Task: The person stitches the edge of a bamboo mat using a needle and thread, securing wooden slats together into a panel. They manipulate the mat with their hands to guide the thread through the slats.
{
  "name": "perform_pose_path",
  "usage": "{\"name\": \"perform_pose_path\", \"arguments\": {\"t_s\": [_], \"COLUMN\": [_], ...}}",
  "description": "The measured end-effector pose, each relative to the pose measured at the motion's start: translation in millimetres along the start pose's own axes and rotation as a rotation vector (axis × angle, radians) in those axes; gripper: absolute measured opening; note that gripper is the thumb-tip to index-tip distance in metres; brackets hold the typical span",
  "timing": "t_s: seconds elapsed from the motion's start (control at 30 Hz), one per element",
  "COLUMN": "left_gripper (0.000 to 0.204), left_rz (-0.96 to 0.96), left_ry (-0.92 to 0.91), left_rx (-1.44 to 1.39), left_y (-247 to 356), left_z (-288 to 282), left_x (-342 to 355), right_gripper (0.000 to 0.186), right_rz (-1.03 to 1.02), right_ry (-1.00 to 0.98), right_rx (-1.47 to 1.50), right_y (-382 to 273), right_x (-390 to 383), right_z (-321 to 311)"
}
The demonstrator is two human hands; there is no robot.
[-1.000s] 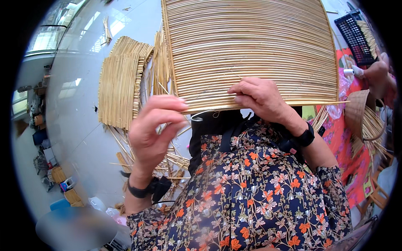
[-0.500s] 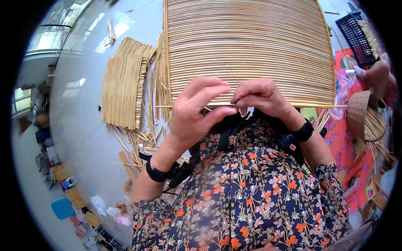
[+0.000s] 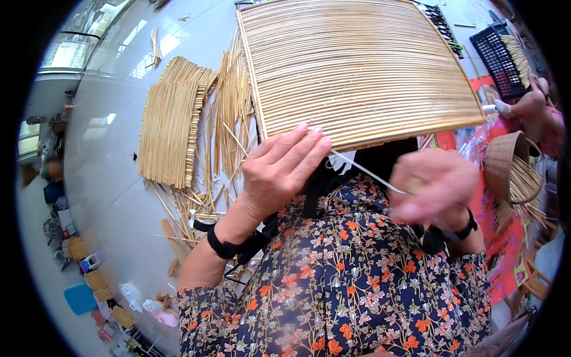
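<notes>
Mat [image 3: 363, 77] spans out over the floor [image 3: 116, 196]; my left hand [image 3: 276, 171] grasps its near edge; my blurred right hand [image 3: 434, 183] seems clenched on the taut string [image 3: 369, 171]; I judge a smooth, even pull best, that edge braced firmly.

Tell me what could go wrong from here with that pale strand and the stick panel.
The pale strand looks taut between the panel and the blurred right hand, so a hard pull might snap it or make it slip.

The left hand has its fingers over the panel's near edge, close to the strand, so they might get pinched or rubbed.

Sideways tension might also shift the panel.
</notes>
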State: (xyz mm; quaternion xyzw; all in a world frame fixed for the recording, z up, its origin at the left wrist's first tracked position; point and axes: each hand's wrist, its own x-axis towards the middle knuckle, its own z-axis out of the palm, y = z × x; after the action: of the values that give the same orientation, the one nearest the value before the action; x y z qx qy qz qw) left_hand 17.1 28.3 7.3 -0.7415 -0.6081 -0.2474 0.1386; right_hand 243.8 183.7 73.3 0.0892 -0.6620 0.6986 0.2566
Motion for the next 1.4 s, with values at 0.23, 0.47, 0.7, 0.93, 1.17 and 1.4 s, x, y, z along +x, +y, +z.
{"name": "perform_pose_path", "arguments": {"t_s": [0.23, 0.47, 0.7, 0.93, 1.17, 1.4], "left_gripper": [0.028, 0.047, 0.037, 0.033, 0.033, 0.035], "left_rz": [0.010, -0.087, -0.093, -0.124, -0.154, -0.170], "left_ry": [0.032, -0.059, -0.051, -0.050, -0.069, -0.069], "left_rx": [0.055, -0.035, -0.043, -0.084, -0.121, -0.127], "left_y": [11.6, 15.7, 19.8, 21.8, 24.8, 26.2], "left_z": [26.7, 21.5, 14.9, 9.5, 1.7, -1.7], "left_x": [20.5, 9.0, 12.0, 17.4, 20.5, 24.0], "right_gripper": [0.008, 0.014, 0.009, 0.012, 0.007, 0.004], "right_rz": [-0.194, 0.289, 0.533, 0.308, 0.407, 0.480], "right_ry": [-0.315, 0.207, 0.382, 0.476, 0.368, -0.273], "right_rx": [0.621, -0.160, -0.471, -0.503, -0.793, 0.178], "right_y": [-66.4, -33.7, 49.7, 69.0, 58.0, 9.9], "right_x": [11.7, -34.5, -44.7, -35.3, -30.1, -37.4], "right_z": [9.0, 9.1, 11.9, 14.7, 10.9, -10.3]}}
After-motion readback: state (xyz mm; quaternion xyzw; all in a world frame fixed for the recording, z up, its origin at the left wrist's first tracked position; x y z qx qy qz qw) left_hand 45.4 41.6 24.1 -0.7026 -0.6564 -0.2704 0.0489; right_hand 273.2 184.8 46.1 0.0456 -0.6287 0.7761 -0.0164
